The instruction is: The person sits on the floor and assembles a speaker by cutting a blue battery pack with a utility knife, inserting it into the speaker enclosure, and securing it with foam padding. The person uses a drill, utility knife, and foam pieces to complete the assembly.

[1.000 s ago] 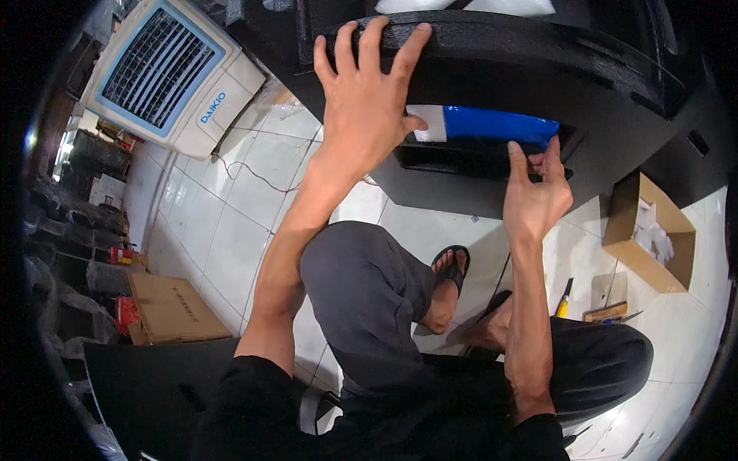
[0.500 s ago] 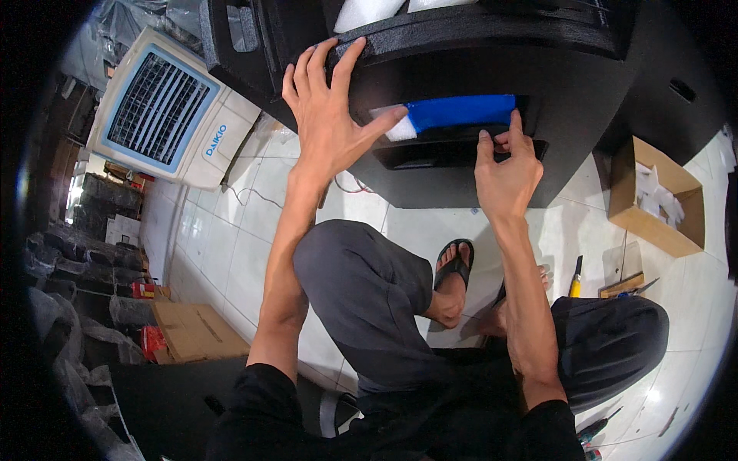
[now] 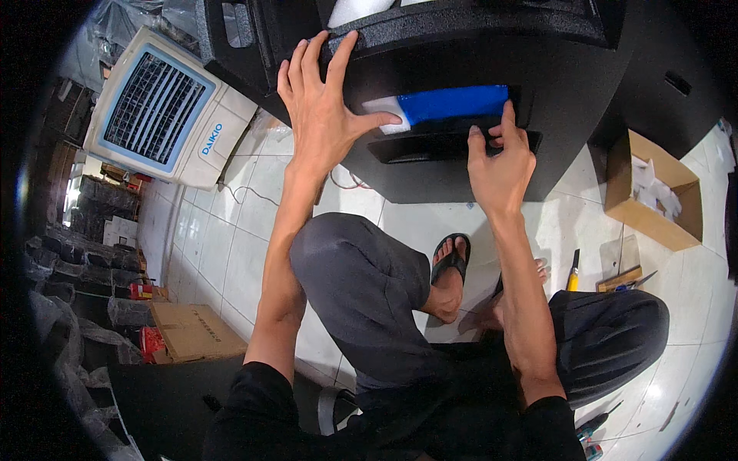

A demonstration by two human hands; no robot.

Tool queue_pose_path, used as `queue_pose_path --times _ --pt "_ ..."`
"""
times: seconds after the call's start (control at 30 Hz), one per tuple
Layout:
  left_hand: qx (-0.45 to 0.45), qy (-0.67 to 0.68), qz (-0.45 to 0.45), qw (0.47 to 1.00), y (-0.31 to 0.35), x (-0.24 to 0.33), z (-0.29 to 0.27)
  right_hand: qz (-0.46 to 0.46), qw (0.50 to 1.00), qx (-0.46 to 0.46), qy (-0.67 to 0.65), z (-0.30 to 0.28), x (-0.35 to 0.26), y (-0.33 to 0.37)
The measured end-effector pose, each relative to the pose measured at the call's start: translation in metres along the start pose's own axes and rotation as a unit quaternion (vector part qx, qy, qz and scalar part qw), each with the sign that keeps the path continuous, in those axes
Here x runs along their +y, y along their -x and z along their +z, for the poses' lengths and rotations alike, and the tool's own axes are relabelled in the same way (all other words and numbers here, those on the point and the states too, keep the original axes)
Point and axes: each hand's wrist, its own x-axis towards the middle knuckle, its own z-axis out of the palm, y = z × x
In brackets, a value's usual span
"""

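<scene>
A large black cabinet point(image 3: 438, 180) stands before me, with a slot-shaped recess in its front. In the recess lies a glossy blue strip point(image 3: 453, 104), with a piece of white foam point(image 3: 390, 114) at its left end. My left hand point(image 3: 315, 107) is spread wide on the cabinet, fingertips by the upper rim. Its thumb reaches onto the white foam. With the index finger stretched out, my right hand point(image 3: 501, 165) touches the right end of the blue strip. The right thumb points up beside it, and the other fingers are curled with nothing visible in them.
A white air cooler point(image 3: 165, 107) stands at the left. On the right, a cardboard box point(image 3: 653, 192) holds white scraps. A yellow-handled cutter point(image 3: 573, 273) and a drill point(image 3: 593, 430) lie on the tiled floor. A flat carton point(image 3: 198, 332) is at the lower left.
The cabinet and both hands appear slightly farther left and up, with the whole view shifting a little. Both hands keep nearly the same places on the cabinet, blue strip and foam.
</scene>
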Motion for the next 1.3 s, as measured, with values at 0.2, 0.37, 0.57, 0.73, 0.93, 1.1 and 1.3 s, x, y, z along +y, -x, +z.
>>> queue_pose_path --times 0.2,0.37,0.57,0.73,0.93,1.1,1.3 --pt "0.043 -0.018 0.018 0.999 0.006 -0.001 0.012 -0.004 1.000 0.008 -0.012 0.000 0.001 0.001" --pt "0.055 -0.032 0.014 0.998 0.007 -0.005 0.015 -0.006 1.000 0.010 -0.023 0.005 0.000 0.003" --pt "0.012 -0.055 0.027 0.998 -0.002 0.004 0.006 -0.039 0.998 0.050 -0.024 0.004 0.004 -0.003" --pt "0.023 -0.076 0.066 0.995 0.005 -0.005 0.013 -0.045 0.996 0.071 -0.006 0.005 0.004 0.004" --pt "0.007 -0.100 0.082 0.992 0.002 -0.002 0.013 -0.035 0.995 0.085 -0.041 0.007 0.007 0.007" --pt "0.010 -0.112 0.088 0.990 0.001 -0.003 0.013 -0.046 0.994 0.100 -0.016 0.011 0.005 0.007" --pt "0.027 -0.108 0.095 0.989 0.004 -0.006 0.017 -0.051 0.994 0.090 -0.022 0.011 0.007 0.006"
